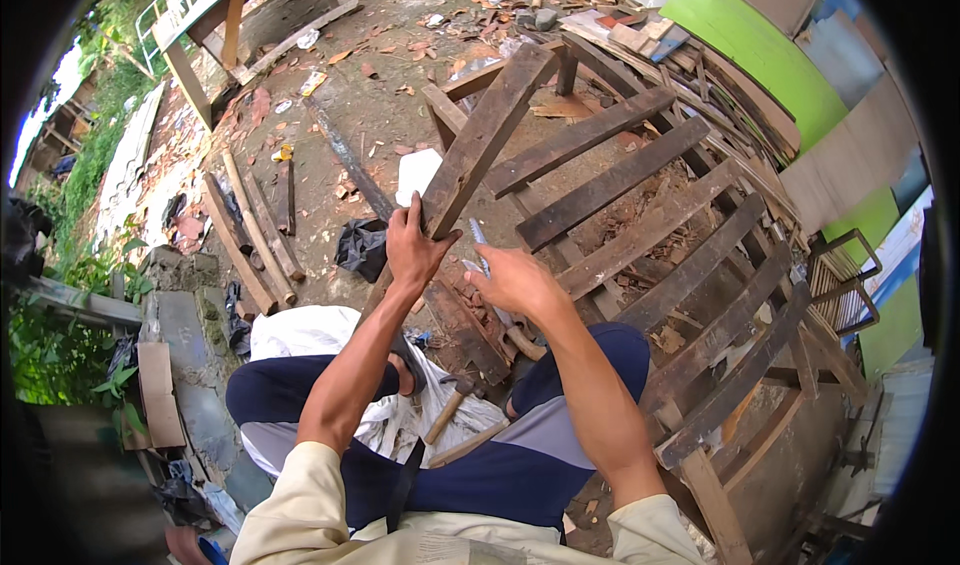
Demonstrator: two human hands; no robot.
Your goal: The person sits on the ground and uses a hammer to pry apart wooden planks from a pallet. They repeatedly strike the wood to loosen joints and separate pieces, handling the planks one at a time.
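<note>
My left hand (412, 253) is closed around the lower part of a dark wooden plank (490, 140), which slants up and away to the right. Close beside it, my right hand (515, 283) has its fingers curled, with the thumb and forefinger toward the plank. A narrow bluish metal strip (478, 233) shows just beyond the right fingers; whether they grip it I cannot tell. Below that hand lies a curved wooden handle (525, 343). Between my legs a hammer (447, 412) rests on white sheeting (385, 427).
A slatted wooden frame (640, 180) fills the right side. Loose wood strips (245, 230) and a black plastic bag (362, 247) lie to the left. A low block wall (185, 365) stands near my left knee. At the far left is a wooden table (235, 10).
</note>
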